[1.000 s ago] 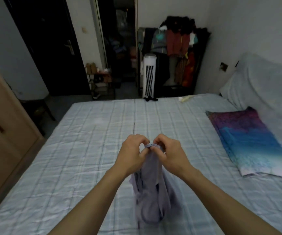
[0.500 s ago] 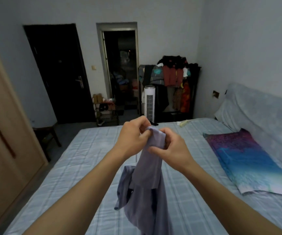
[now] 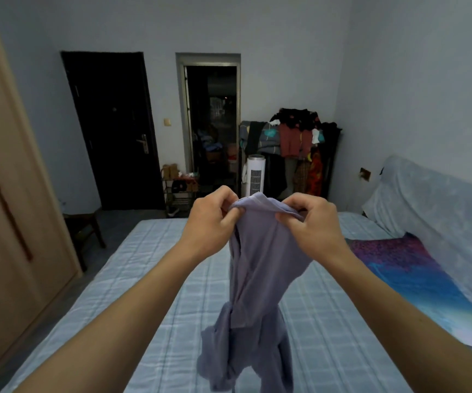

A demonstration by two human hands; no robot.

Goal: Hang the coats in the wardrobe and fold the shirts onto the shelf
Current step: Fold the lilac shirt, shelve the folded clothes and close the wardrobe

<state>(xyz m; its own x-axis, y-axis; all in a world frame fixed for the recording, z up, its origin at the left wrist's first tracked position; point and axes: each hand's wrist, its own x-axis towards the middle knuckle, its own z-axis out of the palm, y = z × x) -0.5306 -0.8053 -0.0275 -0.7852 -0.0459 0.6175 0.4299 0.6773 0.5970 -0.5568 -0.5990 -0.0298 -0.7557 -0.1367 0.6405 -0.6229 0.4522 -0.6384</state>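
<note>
Here the left hand (image 3: pixel 215 219) at nine o'clock and right hand (image 3: pixel 311 222) at three pinch the shirt (image 3: pixel 260 265) by its top edge, each grip clamped on cloth; its length hangs toward six o'clock over the bed (image 3: pixel 144 265).

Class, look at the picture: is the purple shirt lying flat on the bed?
No: both the left hand and the right hand pinch the purple shirt up above the bed.
</note>
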